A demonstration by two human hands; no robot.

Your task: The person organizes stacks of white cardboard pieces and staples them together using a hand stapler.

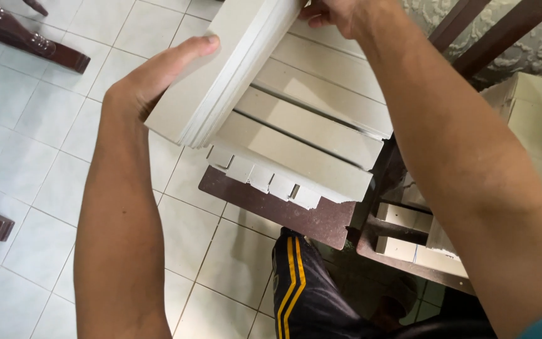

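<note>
Head view: stack of cardboard sheets (233, 69) clamped edgewise between left hand (158, 78) and right hand (340, 16); likely light, bendy, prone to slipping apart.

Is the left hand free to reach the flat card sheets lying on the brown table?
Probably not at once: the left hand is pressed against the stack of card sheets that both hands hold above the flat card sheets on the brown table.

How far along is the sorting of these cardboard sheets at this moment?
Done: rows of flat grey sheets already lie overlapped on the brown board. In hand: the left hand and right hand hold a thick stack of sheets over them. Left: that whole stack, plus more pieces on the lower shelf.
</note>
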